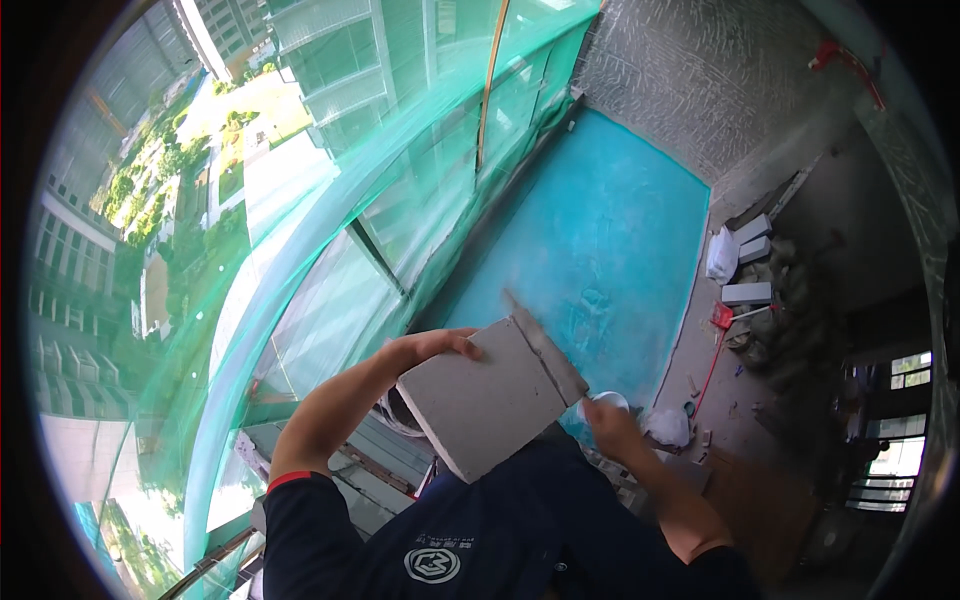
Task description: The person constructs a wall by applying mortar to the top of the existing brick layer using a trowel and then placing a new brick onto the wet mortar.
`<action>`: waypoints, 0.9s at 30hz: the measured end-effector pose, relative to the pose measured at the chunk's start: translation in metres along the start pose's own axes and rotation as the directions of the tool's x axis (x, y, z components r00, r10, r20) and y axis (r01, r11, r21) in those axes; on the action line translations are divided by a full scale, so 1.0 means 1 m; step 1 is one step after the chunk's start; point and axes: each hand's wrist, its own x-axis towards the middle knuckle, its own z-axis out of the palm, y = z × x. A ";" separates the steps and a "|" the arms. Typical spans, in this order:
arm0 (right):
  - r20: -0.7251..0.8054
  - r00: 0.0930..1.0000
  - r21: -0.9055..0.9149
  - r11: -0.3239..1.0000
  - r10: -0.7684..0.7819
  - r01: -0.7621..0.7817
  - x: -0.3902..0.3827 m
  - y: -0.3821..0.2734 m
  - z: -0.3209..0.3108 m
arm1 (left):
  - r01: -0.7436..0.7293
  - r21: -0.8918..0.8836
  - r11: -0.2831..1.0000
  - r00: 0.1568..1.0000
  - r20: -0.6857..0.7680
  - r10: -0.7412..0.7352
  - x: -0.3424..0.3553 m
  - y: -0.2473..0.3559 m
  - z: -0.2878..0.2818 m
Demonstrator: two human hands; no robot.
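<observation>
A pale grey masonry block (485, 395) is tilted in front of my body, above the floor. My left hand (440, 347) grips its upper left edge, thumb on the broad face. A dusty strip that looks like the blade of a hand saw (552, 358) runs along the block's right side, a dark line beside it; its far tip is blurred. At the strip's near end, my right hand (612, 425) is closed, apparently on the saw's handle, which the fingers hide. Fine dust hazes the air beyond the block.
Blue-coated floor (600, 230) stretches ahead, bordered left by green netting (330, 260) over a high drop. Behind my right hand stands a white bucket (607, 401). Along the right lie white blocks (747, 294), a red dustpan (723, 315) and a plastic bag (668, 428).
</observation>
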 end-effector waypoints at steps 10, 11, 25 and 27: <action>-0.223 0.966 0.624 0.781 0.134 0.036 0.040 -0.116 -0.148 | -0.068 0.155 0.986 0.995 -0.060 0.078 -0.016 0.005 0.005; -0.416 0.897 0.756 0.605 0.148 0.251 0.045 -0.127 -0.150 | -0.038 0.124 0.992 0.999 -0.023 0.041 -0.011 0.013 0.007; -0.082 0.953 0.327 0.911 0.291 -0.250 0.018 -0.038 -0.065 | -0.112 0.241 0.964 0.960 -0.223 0.168 -0.045 0.034 0.020; -0.069 0.931 0.423 0.856 0.357 -0.297 0.007 -0.038 -0.079 | -0.128 0.275 0.953 0.948 -0.249 0.199 -0.061 0.033 0.023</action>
